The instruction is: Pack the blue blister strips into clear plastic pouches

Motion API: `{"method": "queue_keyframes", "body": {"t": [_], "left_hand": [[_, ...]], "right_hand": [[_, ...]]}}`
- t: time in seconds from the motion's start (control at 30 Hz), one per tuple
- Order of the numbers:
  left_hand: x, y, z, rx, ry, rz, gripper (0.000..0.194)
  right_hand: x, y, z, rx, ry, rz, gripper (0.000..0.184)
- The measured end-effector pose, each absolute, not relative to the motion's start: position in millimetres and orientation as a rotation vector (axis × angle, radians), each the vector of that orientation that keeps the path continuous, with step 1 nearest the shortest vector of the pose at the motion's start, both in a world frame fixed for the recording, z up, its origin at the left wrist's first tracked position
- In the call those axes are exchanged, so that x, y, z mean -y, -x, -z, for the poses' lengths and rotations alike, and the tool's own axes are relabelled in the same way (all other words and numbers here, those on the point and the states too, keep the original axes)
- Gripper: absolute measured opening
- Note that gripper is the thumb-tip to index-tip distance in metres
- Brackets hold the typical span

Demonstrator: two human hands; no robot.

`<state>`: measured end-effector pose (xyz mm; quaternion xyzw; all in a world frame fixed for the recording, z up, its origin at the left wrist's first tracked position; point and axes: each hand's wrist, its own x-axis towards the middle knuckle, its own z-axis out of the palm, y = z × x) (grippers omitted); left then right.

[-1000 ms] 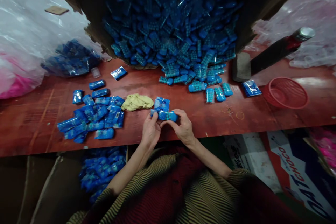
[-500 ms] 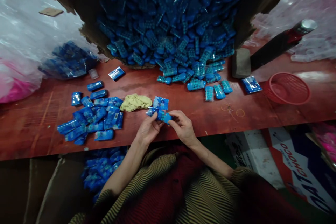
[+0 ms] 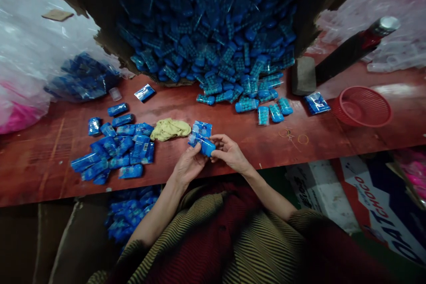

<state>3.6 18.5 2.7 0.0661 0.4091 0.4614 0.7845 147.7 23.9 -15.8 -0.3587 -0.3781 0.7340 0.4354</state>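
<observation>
My left hand (image 3: 189,165) and my right hand (image 3: 230,155) meet over the near part of the red table. Between them is a small blue plastic container (image 3: 208,147), its smooth side up. Left fingers and thumb close on its left end, beside a printed blue wrapper; how far the wrapper covers it I cannot tell. The right thumb and fingers pinch its right end. Just beyond lie flat printed blue wrappers (image 3: 202,128). A crumpled yellow cloth (image 3: 170,129) sits left of these. Farther left is a group of blue wrapped containers (image 3: 115,153).
Loose containers with turquoise beads (image 3: 246,104) spill from a large torn carton (image 3: 304,22). A grey block (image 3: 304,76), a dark bottle (image 3: 349,55), a blue packet (image 3: 317,103) and a red basket (image 3: 362,117) stand right. Clear plastic bags (image 3: 20,44) fill the left back.
The container has turned in my fingers: its beaded side showed before, its smooth blue side shows now. My hands stay in nearly the same place; the view has shifted slightly.
</observation>
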Motion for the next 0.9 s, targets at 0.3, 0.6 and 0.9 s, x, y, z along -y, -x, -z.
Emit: {"method": "queue_keyframes", "body": {"t": [0.3,0.6,0.9], "left_hand": [[-21.2,1.5,-8.4,-0.811,-0.249,-0.890,0.020],[-15.2,0.4,-5.6,-0.781,-0.296,-0.831,0.032],[-5.1,-18.1,-7.9,-0.819,-0.295,-0.952,0.026]], "right_hand": [[-35.4,-161.2,-2.0,1.147,0.825,-2.000,0.081],[-39.5,-169.6,-0.7,1.232,0.725,-2.140,0.071],[-27.9,-161.6,4.3,1.208,0.934,-1.962,0.061]]}}
